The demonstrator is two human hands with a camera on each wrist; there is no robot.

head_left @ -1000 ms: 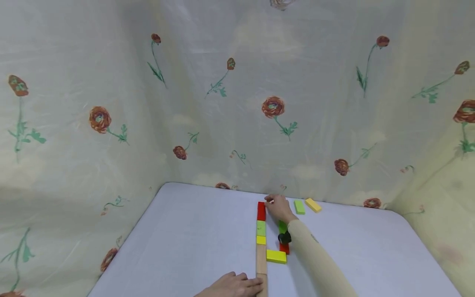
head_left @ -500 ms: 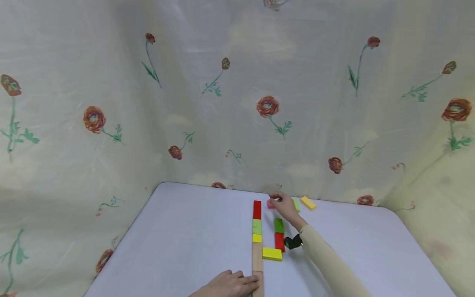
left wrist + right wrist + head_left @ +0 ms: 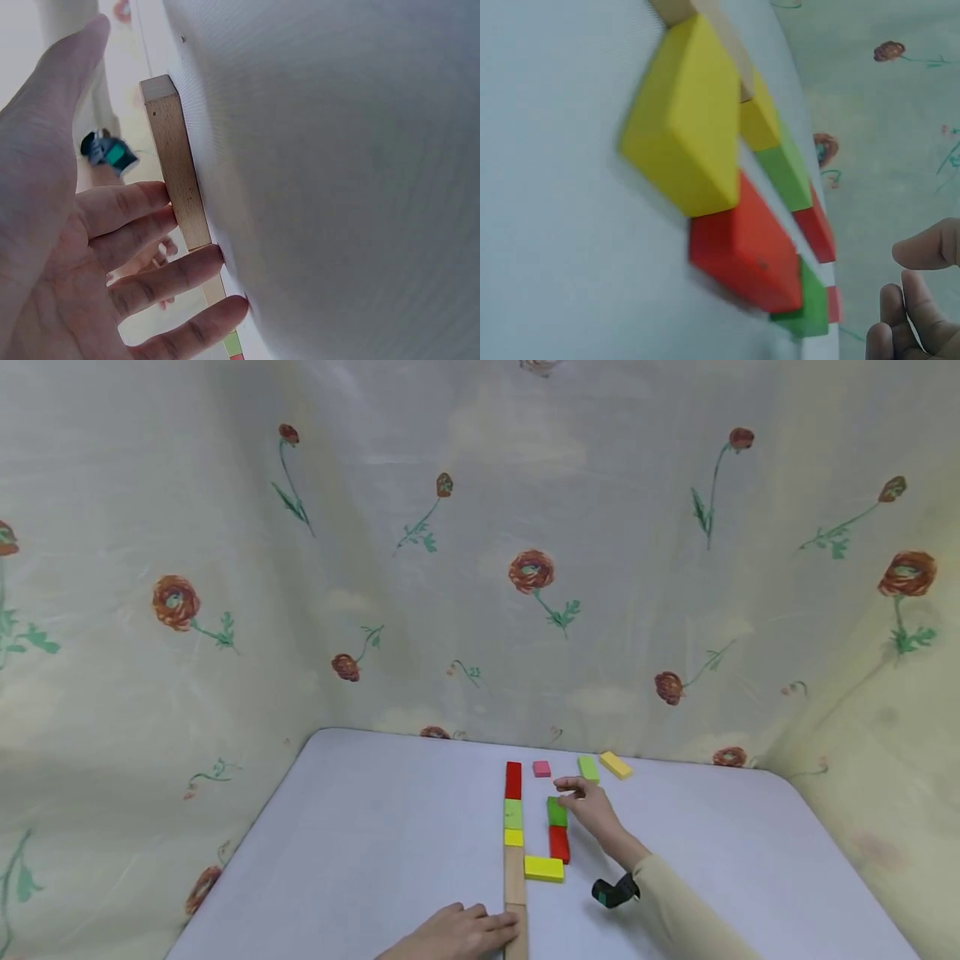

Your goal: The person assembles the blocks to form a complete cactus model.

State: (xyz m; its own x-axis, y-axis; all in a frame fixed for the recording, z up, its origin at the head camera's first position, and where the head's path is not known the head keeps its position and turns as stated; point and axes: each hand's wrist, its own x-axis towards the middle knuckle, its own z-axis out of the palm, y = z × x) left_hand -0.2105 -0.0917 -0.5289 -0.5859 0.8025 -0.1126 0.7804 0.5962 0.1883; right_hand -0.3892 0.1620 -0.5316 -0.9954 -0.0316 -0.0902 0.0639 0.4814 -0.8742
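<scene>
Wooden block (image 3: 178, 165) lies nearest in a block row (image 3: 513, 815) on the counter (image 3: 405, 827); left grip (image 3: 461, 933) touches it, fingers spread. Right grip (image 3: 592, 808), thumb and fingertips parted, is near the dark green block (image 3: 557, 816).

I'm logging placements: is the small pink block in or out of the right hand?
Out: the pink block sits on the white table, apart from the right hand.
</scene>
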